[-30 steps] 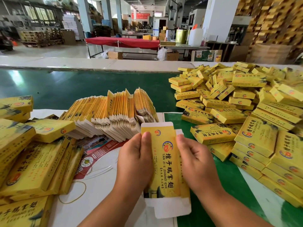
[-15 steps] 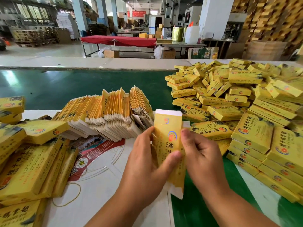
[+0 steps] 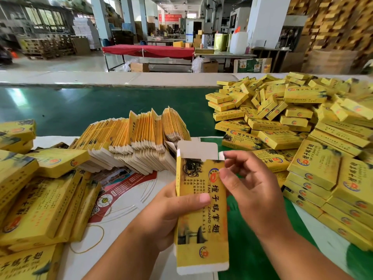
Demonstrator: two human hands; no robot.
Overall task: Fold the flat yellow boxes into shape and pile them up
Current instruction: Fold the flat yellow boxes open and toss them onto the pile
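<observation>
A yellow box (image 3: 201, 223) with black lettering stands upright in front of me, squared open, its white end flaps sticking out at top and bottom. My left hand (image 3: 171, 217) grips it round the middle, thumb across the printed face. My right hand (image 3: 248, 190) is at the box's upper right edge, its thumb on the face by the red logo and a fingertip at the small white side flap. A leaning row of flat unfolded boxes (image 3: 137, 142) lies behind. Folded boxes are heaped at the right (image 3: 292, 126) and stacked at the left (image 3: 36, 201).
The boxes lie on white printed sheets (image 3: 121, 199) over a green belt (image 3: 101, 110). A rubber band (image 3: 88, 239) lies on the sheet by the left stack. Beyond the belt's pale far edge are a red-covered table (image 3: 149, 51) and wooden pallets.
The box has gone from flat to squared open and now faces me. My left thumb moved onto its face, and my right hand slid up to the top right flap.
</observation>
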